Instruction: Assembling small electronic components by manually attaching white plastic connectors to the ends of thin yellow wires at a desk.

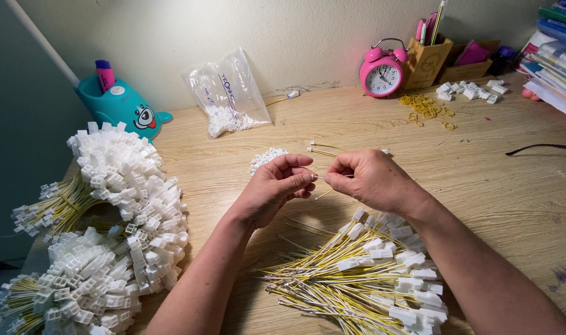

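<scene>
Two bare forearms in view, no sleeves showing, left hand (272, 188) and right hand (371, 180) both without rings, watch or gloves.

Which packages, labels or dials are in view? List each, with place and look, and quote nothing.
Clear plastic bag: rear centre against the wall, crumpled, printed dark lettering, small white connectors inside.
Alarm clock: rear right, round, pink, white dial, twin bells.
Cardboard pen holder: right of the clock, brown box, faint printed pattern.
</scene>
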